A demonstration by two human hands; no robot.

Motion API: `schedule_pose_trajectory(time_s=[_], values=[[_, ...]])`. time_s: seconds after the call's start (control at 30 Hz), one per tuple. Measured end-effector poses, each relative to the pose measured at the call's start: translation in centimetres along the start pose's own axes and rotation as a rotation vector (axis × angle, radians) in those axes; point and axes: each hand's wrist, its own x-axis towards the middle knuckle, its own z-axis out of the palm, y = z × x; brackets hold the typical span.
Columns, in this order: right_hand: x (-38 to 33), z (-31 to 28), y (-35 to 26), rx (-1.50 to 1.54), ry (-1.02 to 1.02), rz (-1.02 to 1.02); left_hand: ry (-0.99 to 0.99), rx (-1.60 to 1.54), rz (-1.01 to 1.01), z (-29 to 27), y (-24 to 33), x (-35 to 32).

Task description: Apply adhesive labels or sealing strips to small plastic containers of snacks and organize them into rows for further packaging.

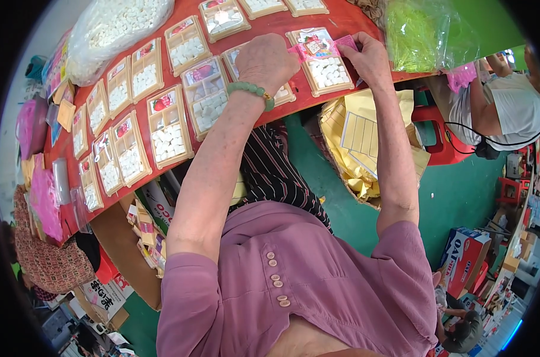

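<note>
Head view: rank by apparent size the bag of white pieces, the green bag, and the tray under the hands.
1. Bag of white pieces
2. Green bag, close to it in size, so the order is unsure
3. Tray, clearly smallest

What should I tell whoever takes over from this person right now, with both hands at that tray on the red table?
Left hand: rests on the near left corner of the clear tray of white pieces, on a pink printed card lying over the tray's top.
Right hand: pinches the card's right end at the tray's far right corner.
Things: the tray sits at the right end of the red table.
Done: the rows of trays to the left are filled with white pieces and carry a picture card.
Left: this card does not yet sit flat like the others. A bag of loose white pieces lies at the far left.
</note>
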Motion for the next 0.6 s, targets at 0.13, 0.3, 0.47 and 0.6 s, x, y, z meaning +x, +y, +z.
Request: schedule_pose_trajectory(time_s=[0.13,0.3,0.47,0.6], values=[[0.0,0.1,-0.2,-0.017,0.005,-0.009,0.031,0.016,0.007,-0.1,0.3,-0.1],[-0.2,-0.1,-0.3,-0.021,0.007,-0.005,-0.037,0.038,0.042,-1.3,1.1,-0.7],[0.0,0.0,-0.2,-0.025,0.003,0.007,-0.096,0.027,0.019,-1.8,1.2,0.1],[0.0,-0.2,-0.5,-0.04,-0.008,0.011,-0.177,0.028,-0.021,-1.8,1.2,1.3]])
